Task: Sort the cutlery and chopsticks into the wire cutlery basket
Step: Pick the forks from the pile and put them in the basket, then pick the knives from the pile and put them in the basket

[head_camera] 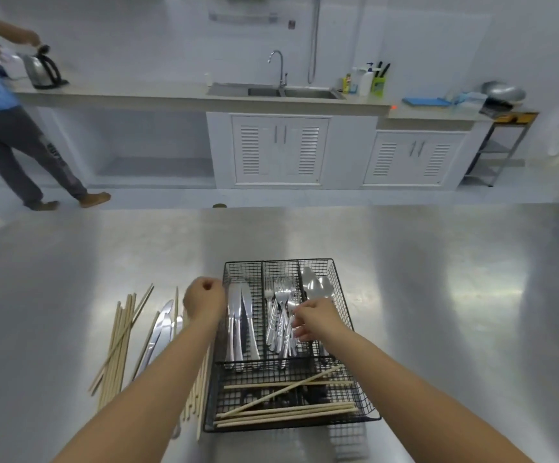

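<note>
Wire cutlery basket point(341, 289) on steel desk point(438, 295): knives, forks, spoons far; chopsticks point(288, 414) near. Left hand point(204, 300) clenched at basket's left rim. Right hand point(315, 320) grasping forks point(280, 315). Loose chopsticks point(117, 339), knives point(161, 329) left. No legible writing.

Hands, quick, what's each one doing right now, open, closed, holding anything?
Left hand: closed in a fist beside the basket; nothing visible in it.
Right hand: fingers curled over the forks; whether it grips one cannot be told.
</note>
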